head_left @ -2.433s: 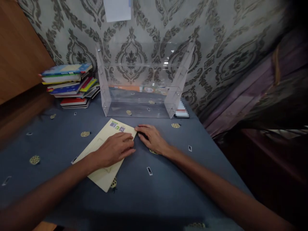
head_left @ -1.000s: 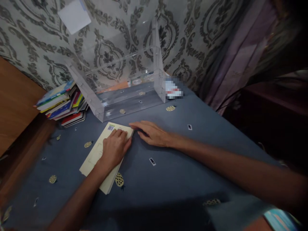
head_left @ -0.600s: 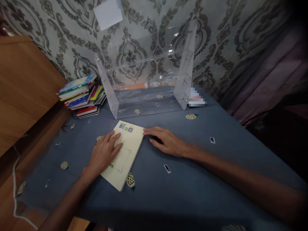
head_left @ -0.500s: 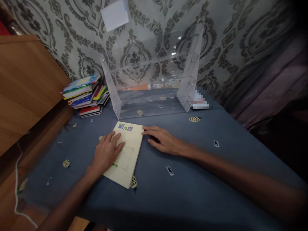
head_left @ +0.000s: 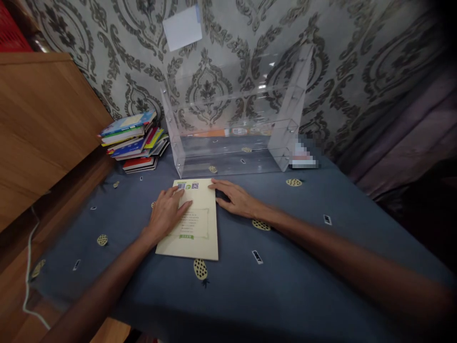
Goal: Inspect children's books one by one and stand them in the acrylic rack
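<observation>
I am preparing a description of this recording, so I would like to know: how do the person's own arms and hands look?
The left hand and right hand are ungloved, with slim fingers; no rings can be seen. The left forearm and right forearm are slender and bare, with no sleeve, watch, bracelet or cable visible.

Book [head_left: 205, 200] pale yellow; tablecloth [head_left: 303, 271] blue, pineapple-patterned.

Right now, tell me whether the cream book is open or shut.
Shut: the cream book lies flat, left hand on it, printed cover facing up, no pages spread.
</observation>
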The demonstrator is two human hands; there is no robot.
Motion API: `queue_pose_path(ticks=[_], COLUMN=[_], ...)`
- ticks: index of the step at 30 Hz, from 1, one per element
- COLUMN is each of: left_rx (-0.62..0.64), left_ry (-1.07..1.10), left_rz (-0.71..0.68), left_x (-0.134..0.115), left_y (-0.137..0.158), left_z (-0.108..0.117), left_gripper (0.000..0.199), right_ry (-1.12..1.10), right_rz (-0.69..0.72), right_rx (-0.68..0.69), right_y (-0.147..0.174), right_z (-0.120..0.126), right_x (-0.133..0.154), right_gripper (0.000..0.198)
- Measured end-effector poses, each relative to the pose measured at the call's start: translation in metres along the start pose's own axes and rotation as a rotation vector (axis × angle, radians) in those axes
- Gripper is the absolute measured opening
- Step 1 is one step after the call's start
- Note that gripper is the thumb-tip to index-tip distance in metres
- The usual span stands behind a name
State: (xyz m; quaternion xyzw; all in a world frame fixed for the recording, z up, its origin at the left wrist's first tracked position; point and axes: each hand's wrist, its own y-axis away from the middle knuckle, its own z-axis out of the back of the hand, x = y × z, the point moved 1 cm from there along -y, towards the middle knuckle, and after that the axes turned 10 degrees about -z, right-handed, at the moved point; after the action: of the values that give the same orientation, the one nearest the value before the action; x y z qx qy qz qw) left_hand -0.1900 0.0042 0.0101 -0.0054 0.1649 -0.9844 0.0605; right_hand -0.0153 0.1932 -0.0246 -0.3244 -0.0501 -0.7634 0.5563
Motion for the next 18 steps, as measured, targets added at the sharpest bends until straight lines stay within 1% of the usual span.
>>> queue_pose_path(ticks=[4,9,13,15,18], left_rx=[-0.009,-0.02,-0.029,-0.014,-0.005], left_ry=[0.003,0.035,0.06,0.055,0.006], left_rz=[-0.02,-0.03,-0.045,-0.06,-0.044], left_x=[0.003,0.01,0.015,0.015,0.012], left_y=[-0.007,-0.014,-0.018,-0.02,-0.021], left_z=[-0.004,-0.009,-0.012,-0.013,-0.012], left_gripper=[0.04,0.043,0.041,0.041,0.038], right_ry=[0.025,0.039,0.028,0.025,0.029], right_rz=[-0.014,0.001,0.0,-0.001,0.003], right_rx=[0.003,0.006,-0.024,-0.03,-0.025], right_y=[-0.004,-0.007,-0.008,-0.009,-0.009], right_z=[-0.001,-0.003,-0.005,-0.006,-0.006], right_x=[-0.001,-0.003,-0.007,-0.008,-0.007], right_gripper=[0.047,0.047,0.049,0.049,0.048])
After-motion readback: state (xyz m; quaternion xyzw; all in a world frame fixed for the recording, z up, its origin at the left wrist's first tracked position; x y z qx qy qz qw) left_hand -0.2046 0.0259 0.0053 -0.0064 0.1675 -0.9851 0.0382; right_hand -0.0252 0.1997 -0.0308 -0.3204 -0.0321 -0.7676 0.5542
